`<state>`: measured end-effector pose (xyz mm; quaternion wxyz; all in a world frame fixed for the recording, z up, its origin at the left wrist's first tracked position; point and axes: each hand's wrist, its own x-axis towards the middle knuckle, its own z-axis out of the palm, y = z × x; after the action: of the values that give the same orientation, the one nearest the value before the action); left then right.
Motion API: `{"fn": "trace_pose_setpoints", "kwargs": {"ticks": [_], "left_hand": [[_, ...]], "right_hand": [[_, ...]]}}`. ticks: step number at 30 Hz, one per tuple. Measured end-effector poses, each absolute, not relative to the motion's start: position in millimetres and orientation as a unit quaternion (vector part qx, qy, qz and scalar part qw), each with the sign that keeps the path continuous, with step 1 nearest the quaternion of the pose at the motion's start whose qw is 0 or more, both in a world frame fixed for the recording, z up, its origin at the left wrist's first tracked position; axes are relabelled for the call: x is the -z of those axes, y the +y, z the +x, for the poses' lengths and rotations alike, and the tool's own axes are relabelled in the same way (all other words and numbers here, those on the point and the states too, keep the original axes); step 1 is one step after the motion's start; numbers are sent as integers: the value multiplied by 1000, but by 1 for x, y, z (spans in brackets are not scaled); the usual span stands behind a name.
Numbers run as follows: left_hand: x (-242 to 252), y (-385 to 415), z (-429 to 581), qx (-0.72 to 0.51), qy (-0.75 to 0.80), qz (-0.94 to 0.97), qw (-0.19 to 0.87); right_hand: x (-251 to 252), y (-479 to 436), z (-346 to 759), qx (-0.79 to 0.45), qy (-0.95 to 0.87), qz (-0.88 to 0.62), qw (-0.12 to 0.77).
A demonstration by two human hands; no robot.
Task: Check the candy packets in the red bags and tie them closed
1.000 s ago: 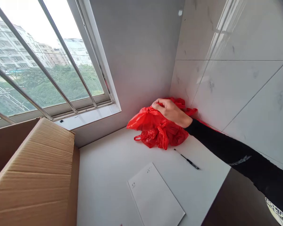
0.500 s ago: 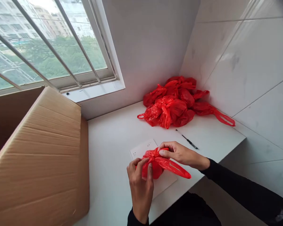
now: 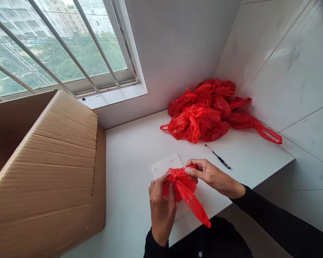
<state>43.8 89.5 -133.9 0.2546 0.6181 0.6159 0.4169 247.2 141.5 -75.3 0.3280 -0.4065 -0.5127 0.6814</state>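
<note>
Both my hands grip one small knotted red plastic bag [image 3: 183, 185] just above a white sheet of paper [image 3: 164, 166] on the white counter [image 3: 129, 161]. My left hand [image 3: 161, 209] pinches the bag's left side near the knot. My right hand [image 3: 210, 175] pinches the knot from the right. One long handle loop of the bag hangs down toward me. A pile of several more knotted red bags [image 3: 207, 111] lies in the far corner, apart from my hands.
A large open cardboard box [image 3: 45, 172] stands on the left of the counter. A black pen [image 3: 218, 157] lies between the pile and the paper. A barred window [image 3: 56, 46] is at the back left, and a tiled wall [image 3: 285, 64] on the right.
A second ago my right hand was on the pile in the corner. It drew one bag back over the paper, my left hand joined it, and the loose handle has dropped lower.
</note>
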Motion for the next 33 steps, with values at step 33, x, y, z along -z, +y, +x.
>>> {"fn": "trace_pose_setpoints", "kwargs": {"ticks": [33], "left_hand": [[128,78,15,-426,648,597,207]], "right_hand": [[114,149,252,-292,-758,-481,329]]}}
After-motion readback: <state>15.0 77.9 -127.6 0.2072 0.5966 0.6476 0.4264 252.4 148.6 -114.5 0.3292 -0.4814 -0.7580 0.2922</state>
